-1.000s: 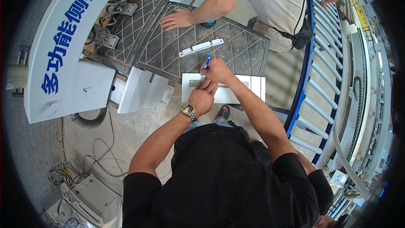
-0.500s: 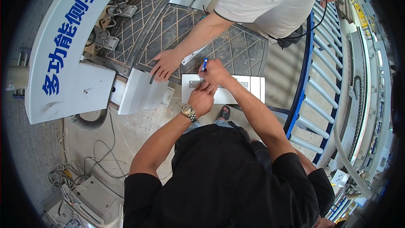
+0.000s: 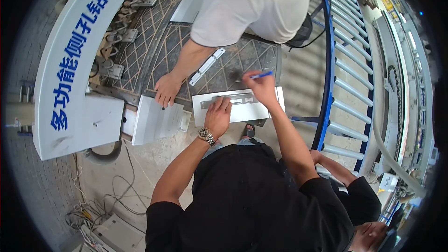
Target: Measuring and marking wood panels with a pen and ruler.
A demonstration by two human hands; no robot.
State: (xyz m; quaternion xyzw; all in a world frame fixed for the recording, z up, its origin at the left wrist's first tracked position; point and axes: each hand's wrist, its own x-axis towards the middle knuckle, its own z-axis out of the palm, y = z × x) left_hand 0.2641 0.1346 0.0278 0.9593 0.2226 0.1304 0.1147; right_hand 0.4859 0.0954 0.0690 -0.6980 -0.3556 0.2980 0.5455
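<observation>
A white panel (image 3: 249, 111) lies in front of me with a slotted grey metal plate (image 3: 209, 105) on top of it. My left hand (image 3: 218, 115), wearing a wristwatch, presses its fingertips close together on the plate's left part and holds it against the panel. Over the panel's right end, my right hand (image 3: 262, 86) is closed around a blue pen (image 3: 262, 74). The pen is raised clear of the panel, pointing left; its tip is blurred.
A co-worker's hand (image 3: 167, 88) rests by a second white panel (image 3: 151, 121) at left. Another slotted strip (image 3: 207, 67) lies on the dark worktable (image 3: 252, 58). A roller conveyor (image 3: 347, 98) stands at right, a large white machine (image 3: 70, 88) at left. Behind my right arm is another person (image 3: 359, 196).
My right hand has lifted off the plate and moved right with the pen. My left hand stays on the plate. The view has shifted, and the co-worker's body leans further left.
</observation>
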